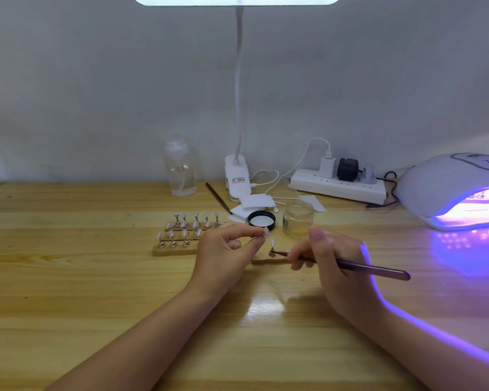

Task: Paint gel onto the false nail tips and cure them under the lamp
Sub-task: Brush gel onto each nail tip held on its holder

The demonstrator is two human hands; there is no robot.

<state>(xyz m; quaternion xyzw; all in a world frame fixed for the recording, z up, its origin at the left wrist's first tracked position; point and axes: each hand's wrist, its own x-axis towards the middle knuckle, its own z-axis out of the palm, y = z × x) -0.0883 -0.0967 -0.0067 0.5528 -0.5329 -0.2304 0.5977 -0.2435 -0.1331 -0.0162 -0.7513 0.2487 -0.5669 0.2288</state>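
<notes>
My left hand (226, 249) pinches a small stand with a pale nail tip (266, 231) between thumb and forefinger, lifted above a short wooden base (268, 260). Another tip on a metal stand (272, 248) sits on that base. My right hand (331, 258) grips a dark purple gel brush (373, 268), its bristle end pointing left at the stand's foot. Two wooden strips (175, 248) with several nail tips on stands lie to the left. The curing lamp (458, 193) glows violet at the right.
An open glass jar (297, 218) and its black lid (261, 220) stand just behind my hands, beside white pads (256, 203). Further back are a clear pump bottle (180, 169), a clip desk lamp (237, 176), a second brush (218, 197) and a power strip (338, 184).
</notes>
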